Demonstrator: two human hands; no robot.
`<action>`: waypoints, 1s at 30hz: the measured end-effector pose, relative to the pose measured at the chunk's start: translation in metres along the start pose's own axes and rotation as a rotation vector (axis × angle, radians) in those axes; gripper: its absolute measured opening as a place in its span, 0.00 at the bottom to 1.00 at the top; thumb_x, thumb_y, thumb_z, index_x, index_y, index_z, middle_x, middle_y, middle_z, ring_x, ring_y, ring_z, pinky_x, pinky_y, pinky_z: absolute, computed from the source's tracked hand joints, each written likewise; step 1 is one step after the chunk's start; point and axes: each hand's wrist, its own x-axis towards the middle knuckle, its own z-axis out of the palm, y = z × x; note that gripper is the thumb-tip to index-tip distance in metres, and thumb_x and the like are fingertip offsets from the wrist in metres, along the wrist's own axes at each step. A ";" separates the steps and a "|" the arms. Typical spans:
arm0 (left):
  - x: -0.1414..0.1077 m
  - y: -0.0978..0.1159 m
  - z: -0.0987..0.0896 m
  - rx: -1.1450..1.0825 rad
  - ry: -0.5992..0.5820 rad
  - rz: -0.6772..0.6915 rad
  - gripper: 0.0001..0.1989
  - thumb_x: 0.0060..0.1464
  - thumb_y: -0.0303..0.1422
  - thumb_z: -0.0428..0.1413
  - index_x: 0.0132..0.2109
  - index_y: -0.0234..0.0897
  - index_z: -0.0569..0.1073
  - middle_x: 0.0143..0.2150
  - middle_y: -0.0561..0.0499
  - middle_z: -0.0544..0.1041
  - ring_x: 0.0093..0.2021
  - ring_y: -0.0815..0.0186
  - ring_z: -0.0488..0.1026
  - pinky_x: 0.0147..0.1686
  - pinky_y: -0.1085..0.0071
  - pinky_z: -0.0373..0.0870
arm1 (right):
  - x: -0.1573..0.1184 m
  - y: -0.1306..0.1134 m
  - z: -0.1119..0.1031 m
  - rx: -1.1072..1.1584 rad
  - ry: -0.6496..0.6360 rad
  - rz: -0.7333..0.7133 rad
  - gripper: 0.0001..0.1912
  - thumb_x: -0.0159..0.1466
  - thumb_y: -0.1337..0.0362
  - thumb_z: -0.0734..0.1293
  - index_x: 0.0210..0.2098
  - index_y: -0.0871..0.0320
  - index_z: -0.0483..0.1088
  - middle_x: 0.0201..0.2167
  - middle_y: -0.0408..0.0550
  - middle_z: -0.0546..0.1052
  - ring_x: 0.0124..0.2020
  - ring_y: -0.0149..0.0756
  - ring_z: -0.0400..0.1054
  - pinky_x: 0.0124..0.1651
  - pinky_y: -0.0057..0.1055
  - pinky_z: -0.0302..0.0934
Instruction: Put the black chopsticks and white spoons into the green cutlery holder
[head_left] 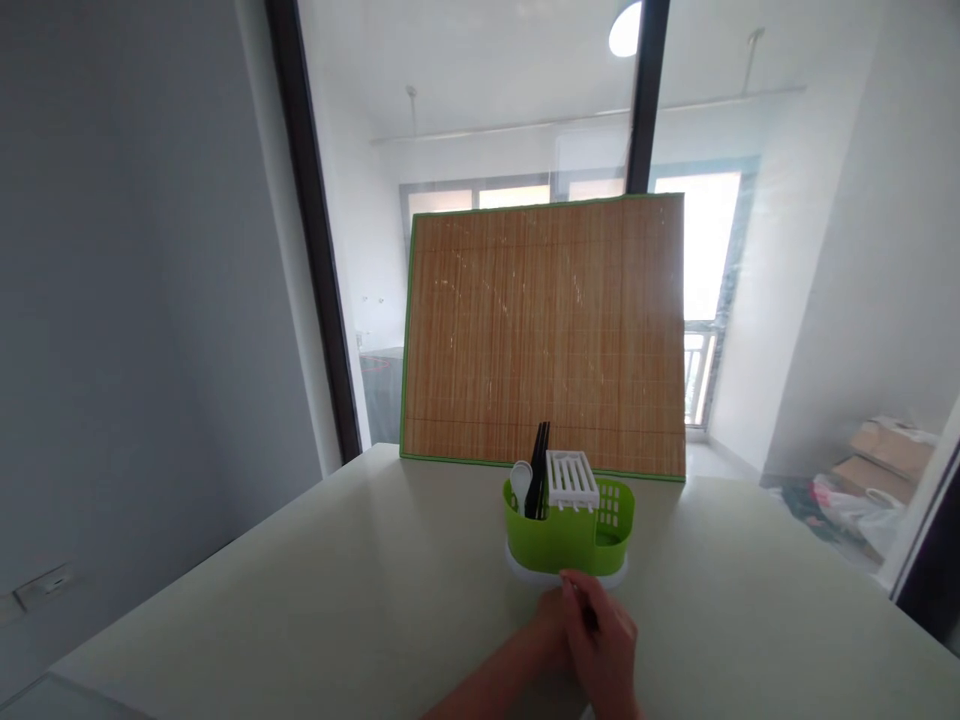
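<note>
The right hand (609, 635) overlaps the left hand (551, 610); I cannot tell either's grip. Just beyond, steady the green cutlery caddy (559, 540) with 1 hand.

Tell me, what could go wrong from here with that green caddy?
The right hand is close in front of the green caddy; a careless push could jolt it. Its black sticks poke up high and might get knocked. The bamboo mat stands upright behind; a backward shove might topple it.
</note>
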 end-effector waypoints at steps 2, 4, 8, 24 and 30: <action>-0.001 0.003 -0.013 0.058 -0.004 -0.033 0.13 0.46 0.34 0.55 0.18 0.37 0.65 0.16 0.52 0.65 0.18 0.69 0.61 0.19 0.72 0.54 | 0.000 0.000 -0.001 0.016 0.013 0.004 0.07 0.63 0.63 0.61 0.39 0.56 0.70 0.32 0.46 0.77 0.30 0.32 0.71 0.35 0.25 0.62; -0.003 0.008 -0.033 0.112 0.051 -0.104 0.13 0.50 0.36 0.52 0.21 0.37 0.68 0.18 0.53 0.67 0.20 0.69 0.63 0.20 0.72 0.53 | 0.001 -0.001 -0.001 0.035 0.016 0.036 0.08 0.64 0.62 0.61 0.39 0.56 0.69 0.30 0.46 0.76 0.28 0.31 0.70 0.33 0.25 0.62; -0.013 0.023 -0.077 0.172 0.363 -0.246 0.12 0.56 0.39 0.48 0.30 0.37 0.70 0.21 0.55 0.70 0.21 0.72 0.64 0.22 0.76 0.56 | 0.002 0.000 0.003 0.026 -0.058 0.177 0.14 0.65 0.58 0.59 0.46 0.59 0.66 0.19 0.38 0.67 0.18 0.29 0.61 0.24 0.23 0.55; -0.051 0.031 -0.095 0.484 0.714 0.066 0.03 0.54 0.30 0.53 0.34 0.37 0.70 0.22 0.55 0.70 0.24 0.72 0.68 0.26 0.77 0.60 | -0.014 0.004 0.032 -0.039 -0.430 0.182 0.17 0.63 0.54 0.60 0.23 0.58 0.65 0.17 0.38 0.65 0.19 0.28 0.56 0.24 0.24 0.46; -0.028 0.041 -0.139 0.517 0.809 -0.023 0.07 0.55 0.35 0.52 0.34 0.36 0.71 0.20 0.57 0.69 0.20 0.74 0.64 0.25 0.78 0.59 | -0.005 -0.003 0.022 0.058 -0.340 0.228 0.16 0.65 0.54 0.57 0.37 0.57 0.71 0.16 0.37 0.64 0.17 0.28 0.57 0.23 0.23 0.49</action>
